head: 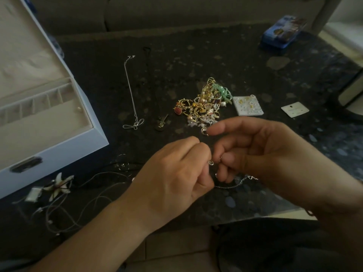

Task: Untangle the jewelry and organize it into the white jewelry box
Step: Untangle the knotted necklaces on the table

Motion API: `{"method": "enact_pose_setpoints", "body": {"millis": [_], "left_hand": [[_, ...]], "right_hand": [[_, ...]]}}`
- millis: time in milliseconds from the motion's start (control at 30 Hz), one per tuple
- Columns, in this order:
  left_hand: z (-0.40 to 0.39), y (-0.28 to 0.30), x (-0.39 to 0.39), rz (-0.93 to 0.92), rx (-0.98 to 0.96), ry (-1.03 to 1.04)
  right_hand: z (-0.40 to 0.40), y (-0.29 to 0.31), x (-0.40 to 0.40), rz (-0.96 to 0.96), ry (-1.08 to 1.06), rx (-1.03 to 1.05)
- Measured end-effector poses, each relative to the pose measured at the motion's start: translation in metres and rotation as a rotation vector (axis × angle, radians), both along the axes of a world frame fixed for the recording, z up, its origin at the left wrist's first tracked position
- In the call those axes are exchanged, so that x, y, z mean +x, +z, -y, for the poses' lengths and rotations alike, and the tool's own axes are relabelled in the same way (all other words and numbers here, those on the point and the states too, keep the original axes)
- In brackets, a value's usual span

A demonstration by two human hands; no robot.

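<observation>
- Sitting open at the far left is the white box [59, 154], its lid leaning back and its beige row of small compartments showing; its front corner is resting on the dark table [196, 55].
- Lying just in front of the box are a flower piece [59, 186] and a loose tangle of thin cords [78, 203], spreading toward the table's near edge.
- Stretching away from the box's right side is a silver chain [131, 91], laid out straight, with its looped end nearest the viewer; a dark pendant [162, 123] is lying just beside that loop.
- Hovering low at centre is the left hand [176, 173], its fingers curling in and pinching a small silver ring on a fine chain [231, 185].
- Heaping behind the hands is the jewelry pile [204, 103], gold hoops, pearls and a green ribbon knotted together.
- Meeting the left hand is the right hand [265, 154], its lower fingers curling round the same fine chain while the index finger is pointing out straight; the chain is trailing under it onto the table.
- Lying right of the pile are a card of studs [247, 106] and a smaller card [294, 109], well apart.
- Sitting at the far right corner is a blue tin [282, 32].
</observation>
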State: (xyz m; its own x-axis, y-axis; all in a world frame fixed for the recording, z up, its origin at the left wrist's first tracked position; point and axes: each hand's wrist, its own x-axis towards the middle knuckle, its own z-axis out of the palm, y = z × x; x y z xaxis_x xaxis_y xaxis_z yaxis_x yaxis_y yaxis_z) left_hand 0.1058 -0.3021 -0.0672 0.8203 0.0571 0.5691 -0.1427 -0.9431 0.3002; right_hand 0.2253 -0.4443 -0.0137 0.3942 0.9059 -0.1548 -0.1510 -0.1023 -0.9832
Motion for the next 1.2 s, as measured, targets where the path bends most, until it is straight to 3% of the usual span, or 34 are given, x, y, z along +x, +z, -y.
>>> {"method": "enact_pose_setpoints", "body": {"millis": [267, 533, 767, 1200], "left_hand": [[0.000, 0.001, -0.001, 0.014, -0.009, 0.002], [0.002, 0.002, -0.001, 0.019, -0.003, 0.000], [0.001, 0.001, -0.001, -0.021, -0.019, -0.003], [0.001, 0.002, -0.002, -0.094, -0.027, -0.001]], "right_hand": [[0.000, 0.004, -0.004, 0.084, -0.092, -0.101], [0.000, 0.005, -0.005, -0.033, -0.124, -0.095], [-0.002, 0.005, -0.010, 0.225, -0.198, -0.105], [-0.002, 0.002, -0.017, 0.450, -0.225, -0.106]]}}
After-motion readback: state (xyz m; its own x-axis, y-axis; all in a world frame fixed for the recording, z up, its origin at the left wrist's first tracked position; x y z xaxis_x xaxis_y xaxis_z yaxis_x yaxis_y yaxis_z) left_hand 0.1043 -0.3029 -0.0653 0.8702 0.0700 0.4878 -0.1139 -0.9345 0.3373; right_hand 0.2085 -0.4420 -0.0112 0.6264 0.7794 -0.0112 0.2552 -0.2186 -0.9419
